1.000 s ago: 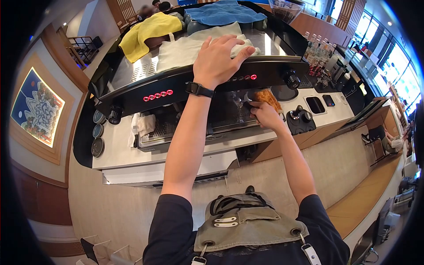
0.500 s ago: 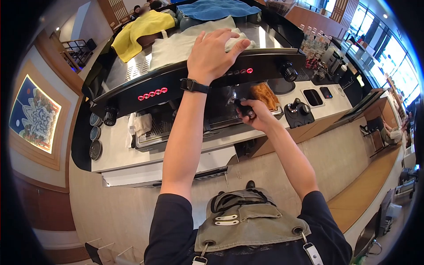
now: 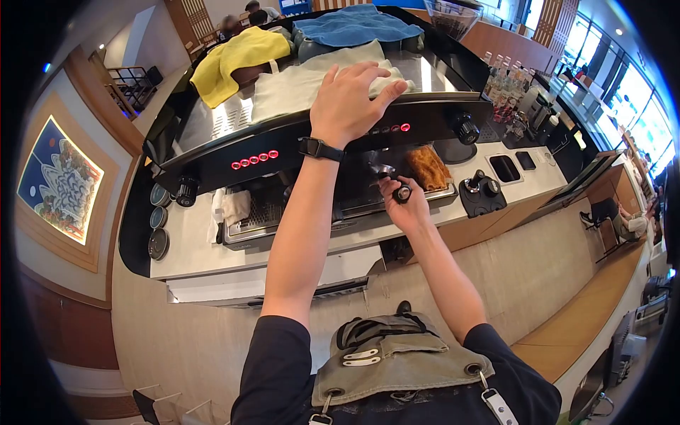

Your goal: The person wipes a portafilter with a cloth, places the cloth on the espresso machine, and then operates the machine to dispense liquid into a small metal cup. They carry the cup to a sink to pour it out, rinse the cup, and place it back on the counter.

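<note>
A wide black espresso machine [image 3: 297, 170] fills the middle of the view. My left hand [image 3: 350, 103], with a dark watch [image 3: 321, 148] on its wrist, lies flat over the machine's top front edge. Its fingers spread across a pale cloth [image 3: 283, 91]. Below the front panel, my right hand [image 3: 409, 205] is closed around the black handle of a portafilter [image 3: 401, 193]. The handle points toward me, and the metal head is in shadow under the machine. A brown cloth [image 3: 428, 168] lies on the drip tray just right of this hand.
Yellow [image 3: 237, 60] and blue [image 3: 358, 27] cloths cover things on top of the machine. On the right counter are a black tamping stand [image 3: 483, 195] and several bottles [image 3: 506, 78]. Stacked dark saucers [image 3: 159, 243] and a white cloth [image 3: 235, 207] sit at left.
My right hand has rolled its grip, and the handle now points more straight toward me. My left hand keeps its place on the machine. The whole view has shifted slightly.
</note>
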Available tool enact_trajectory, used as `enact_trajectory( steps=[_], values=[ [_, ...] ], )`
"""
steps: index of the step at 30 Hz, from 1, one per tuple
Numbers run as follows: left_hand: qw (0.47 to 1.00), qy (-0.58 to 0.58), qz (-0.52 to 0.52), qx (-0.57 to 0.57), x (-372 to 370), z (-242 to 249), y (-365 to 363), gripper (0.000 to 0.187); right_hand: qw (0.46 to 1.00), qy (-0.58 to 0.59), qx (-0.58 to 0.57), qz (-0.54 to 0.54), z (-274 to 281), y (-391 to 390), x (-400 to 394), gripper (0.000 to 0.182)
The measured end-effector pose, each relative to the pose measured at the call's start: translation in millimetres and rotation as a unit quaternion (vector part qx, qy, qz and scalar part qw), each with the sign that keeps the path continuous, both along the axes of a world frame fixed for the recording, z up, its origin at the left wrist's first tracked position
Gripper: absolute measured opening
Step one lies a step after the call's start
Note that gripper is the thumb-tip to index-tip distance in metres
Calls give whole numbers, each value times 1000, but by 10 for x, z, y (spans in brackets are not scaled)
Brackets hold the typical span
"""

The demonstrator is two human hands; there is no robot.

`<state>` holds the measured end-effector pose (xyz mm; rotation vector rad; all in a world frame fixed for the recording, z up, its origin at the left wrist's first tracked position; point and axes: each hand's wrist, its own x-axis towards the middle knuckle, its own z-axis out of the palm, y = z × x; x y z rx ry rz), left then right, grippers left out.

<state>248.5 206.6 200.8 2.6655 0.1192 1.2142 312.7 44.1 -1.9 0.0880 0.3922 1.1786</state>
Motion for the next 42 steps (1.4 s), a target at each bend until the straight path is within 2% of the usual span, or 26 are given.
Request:
enact_trajectory(
  steps=[1, 5, 6, 9, 13, 14, 17, 18, 21, 24, 30, 33, 39, 42],
  values=[
    [1000, 0, 2, 2, 10, 2, 3, 58, 1000, 14, 22, 1, 23, 27, -29, 24],
    [1000, 14, 4, 17, -5, -25, 5, 60, 997, -11, -23, -67, 108, 406, -207, 19],
    [1000, 17, 6, 24, -10, -15, 0, 62, 997, -10, -42, -71, 155, 460, -249, 13],
    [997, 41, 14, 70, -44, 8, -50, 74, 996, -49, -28, -62, 2, 639, -266, 11],
    [989, 53, 22, 139, -41, -45, -53, 85, 982, -130, -139, 12, 26, 400, -491, 10],
    [987, 57, 26, 147, -41, -41, -54, 85, 979, -131, -152, 32, -92, 317, -505, 15],
    [985, 61, 37, 159, -33, -40, -54, 85, 963, -241, -122, 5, -431, 48, -549, 29],
    [984, 61, 41, 161, -32, -42, -53, 84, 961, -252, -110, 10, -528, 0, -525, 45],
    [983, 70, 45, 162, -42, -36, -62, 83, 950, -303, -80, 2, -668, -75, -454, 53],
    [981, 67, 49, 175, -33, -53, -47, 83, 947, -311, -81, 1, -697, -97, -403, 57],
    [982, 85, 49, 163, -36, -24, -66, 81, 955, -296, -6, -5, -834, -94, -304, 58],
    [982, 74, 43, 168, -17, -45, -45, 81, 951, -308, -11, 0, -734, -111, -314, 44],
    [986, 75, 58, 137, 0, -38, -80, 82, 950, -312, -33, 0, -726, -129, -326, 40],
    [984, 88, 20, 151, 50, 81, -146, 84, 952, -307, 4, 10, -799, -135, -287, 55]
  ],
)
